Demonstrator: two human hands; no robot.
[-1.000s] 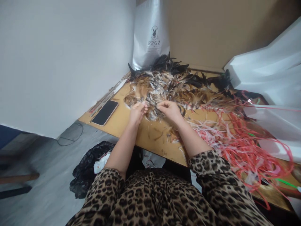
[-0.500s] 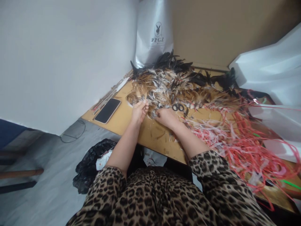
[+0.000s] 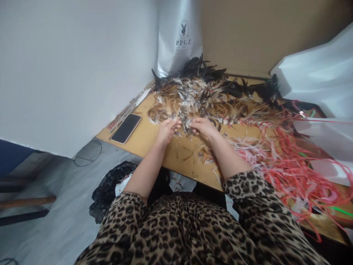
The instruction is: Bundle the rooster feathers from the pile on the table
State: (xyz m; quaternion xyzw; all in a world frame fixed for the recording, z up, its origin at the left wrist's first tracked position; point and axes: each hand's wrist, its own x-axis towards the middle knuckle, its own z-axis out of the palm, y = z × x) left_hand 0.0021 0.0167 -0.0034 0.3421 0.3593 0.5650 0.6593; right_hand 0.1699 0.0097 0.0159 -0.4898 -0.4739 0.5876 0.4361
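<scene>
A big heap of brown, white and black feathers (image 3: pixel 204 97) covers the far part of a wooden table (image 3: pixel 154 141). My left hand (image 3: pixel 167 130) rests at the heap's near edge, its fingers pinched on a few pale feathers. Close beside it, my right hand (image 3: pixel 203 127) also pinches feathers from the same spot. The two hands almost touch. Scissors handles lie partly hidden behind my right hand.
A dark phone (image 3: pixel 126 128) lies at the table's left edge beside thin sticks (image 3: pixel 129 109). Red and pink strips (image 3: pixel 286 162) sprawl over the right side. A silver bag (image 3: pixel 180 36) stands at the back; white sheets (image 3: pixel 317 81) lean at right. A black bag (image 3: pixel 109 189) sits on the floor.
My right hand has lifted and moved back over the scissors, which were in plain view half a second ago. Both hands stay at the heap's near edge, plucking feathers.
</scene>
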